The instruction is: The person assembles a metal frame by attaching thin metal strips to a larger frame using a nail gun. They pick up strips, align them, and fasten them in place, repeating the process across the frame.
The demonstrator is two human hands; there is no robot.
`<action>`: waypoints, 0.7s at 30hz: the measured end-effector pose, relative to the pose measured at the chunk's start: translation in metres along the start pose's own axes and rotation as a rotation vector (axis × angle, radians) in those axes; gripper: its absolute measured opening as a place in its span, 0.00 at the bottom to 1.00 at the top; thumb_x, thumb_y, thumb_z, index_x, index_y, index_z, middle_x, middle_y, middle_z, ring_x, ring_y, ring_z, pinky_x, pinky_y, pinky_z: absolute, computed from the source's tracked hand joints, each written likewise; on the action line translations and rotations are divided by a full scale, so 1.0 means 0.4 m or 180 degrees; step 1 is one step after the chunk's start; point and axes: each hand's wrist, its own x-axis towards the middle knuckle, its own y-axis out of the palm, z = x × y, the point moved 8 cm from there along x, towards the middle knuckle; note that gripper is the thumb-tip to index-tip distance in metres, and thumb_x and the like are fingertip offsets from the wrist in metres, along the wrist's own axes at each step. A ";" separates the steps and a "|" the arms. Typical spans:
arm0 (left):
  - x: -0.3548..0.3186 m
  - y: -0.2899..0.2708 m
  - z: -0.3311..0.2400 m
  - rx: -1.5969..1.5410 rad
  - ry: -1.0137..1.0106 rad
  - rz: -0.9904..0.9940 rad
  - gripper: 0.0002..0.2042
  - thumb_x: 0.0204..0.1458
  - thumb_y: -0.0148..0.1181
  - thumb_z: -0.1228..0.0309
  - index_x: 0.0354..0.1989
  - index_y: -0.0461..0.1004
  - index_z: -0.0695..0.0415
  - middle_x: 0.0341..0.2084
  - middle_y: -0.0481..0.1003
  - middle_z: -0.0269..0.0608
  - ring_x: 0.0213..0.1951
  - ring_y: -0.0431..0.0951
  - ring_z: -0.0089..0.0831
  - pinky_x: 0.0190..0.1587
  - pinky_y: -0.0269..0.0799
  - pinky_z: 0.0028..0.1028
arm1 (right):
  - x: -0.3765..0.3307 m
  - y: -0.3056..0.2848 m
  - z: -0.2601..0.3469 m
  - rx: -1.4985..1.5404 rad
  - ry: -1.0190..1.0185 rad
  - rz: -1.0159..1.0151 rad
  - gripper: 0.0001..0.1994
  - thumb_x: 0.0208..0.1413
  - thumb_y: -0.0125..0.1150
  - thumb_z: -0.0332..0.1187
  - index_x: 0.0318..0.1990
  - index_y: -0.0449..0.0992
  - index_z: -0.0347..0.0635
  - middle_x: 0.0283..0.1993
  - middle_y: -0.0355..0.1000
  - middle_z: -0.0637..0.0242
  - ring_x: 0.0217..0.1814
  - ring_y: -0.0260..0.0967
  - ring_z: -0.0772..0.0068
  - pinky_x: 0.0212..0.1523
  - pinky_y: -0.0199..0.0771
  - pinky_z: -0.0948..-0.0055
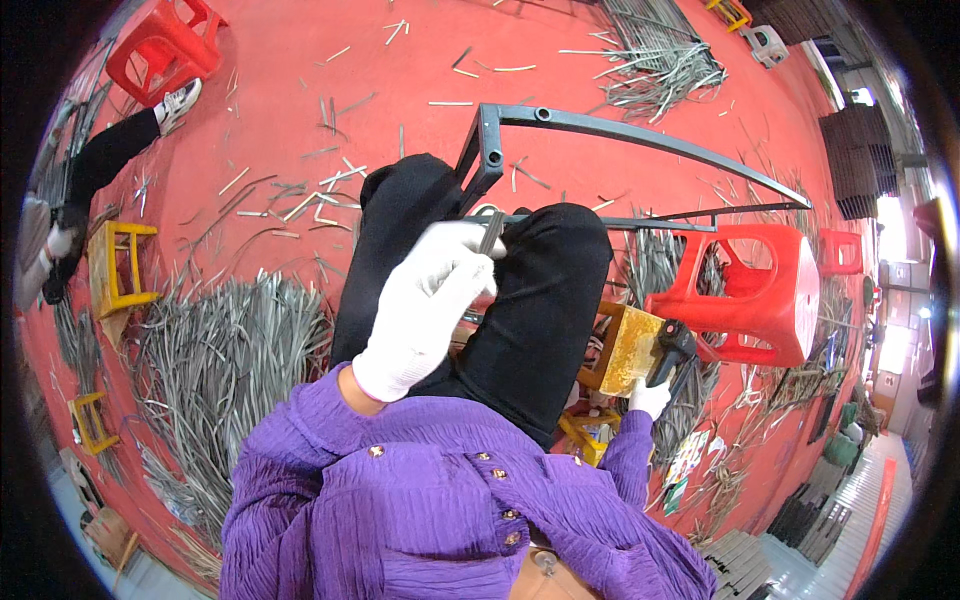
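Left hand (430, 290) grip closed on metal strip (492, 232); right hand (650, 397) apparently clasping black tool (676, 345).

- Left hand (430, 300): white glove.
- Right hand (650, 397): white glove, at four o'clock.
- Shirt (400, 500): purple, ribbed, small brown buttons.
- Trousers (540, 310): black.
- Frame (620, 128): dark grey.
- Floor (290, 100): red.
- Stool (750, 295): red, at three o'clock.
- Box (628, 350): yellow, rust-stained.
- Strips (220, 360): grey, at nine o'clock.

Scene is evenly and brightly lit; strong daylight glare is seen right of the red stool (745, 295), near the rim. Shadows are soft. Straight lines are bent by fisheye; corners are blacked out. Slight blur is noted at edges.
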 end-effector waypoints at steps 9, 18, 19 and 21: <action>0.068 0.019 -0.023 -0.0376 0.1084 -0.0890 0.06 0.56 0.56 0.74 0.30 0.78 0.60 0.58 0.64 0.54 0.58 0.68 0.36 0.55 0.64 0.30 | 0.209 0.042 -0.001 0.0963 -0.0273 0.0966 0.16 0.40 0.59 0.35 0.37 0.72 0.35 0.30 0.72 0.54 0.31 0.72 0.55 0.36 0.74 0.64; 0.068 0.030 -0.023 -0.0683 0.0984 -0.0951 0.11 0.55 0.56 0.77 0.46 0.70 0.67 0.43 0.72 0.42 0.29 0.66 0.16 0.36 0.66 0.18 | -0.194 -0.588 0.428 0.3782 -0.0536 0.2777 0.11 0.39 0.54 0.28 0.34 0.70 0.33 0.19 0.66 0.60 0.18 0.65 0.67 0.25 0.70 0.69; 0.067 0.030 -0.027 -0.0761 0.1099 -0.0931 0.13 0.55 0.56 0.78 0.48 0.69 0.67 0.41 0.73 0.40 0.28 0.65 0.15 0.35 0.65 0.18 | -0.246 -0.656 0.498 0.3777 -0.0858 0.2852 0.11 0.39 0.53 0.27 0.33 0.70 0.33 0.18 0.65 0.61 0.17 0.64 0.68 0.24 0.70 0.70; 0.068 0.029 -0.031 -0.0627 0.1231 -0.0954 0.14 0.55 0.56 0.78 0.49 0.68 0.68 0.38 0.73 0.38 0.26 0.65 0.15 0.34 0.65 0.17 | -0.343 -0.750 0.610 0.3508 -0.1213 0.2929 0.10 0.39 0.52 0.26 0.33 0.70 0.32 0.16 0.63 0.63 0.14 0.62 0.70 0.21 0.69 0.71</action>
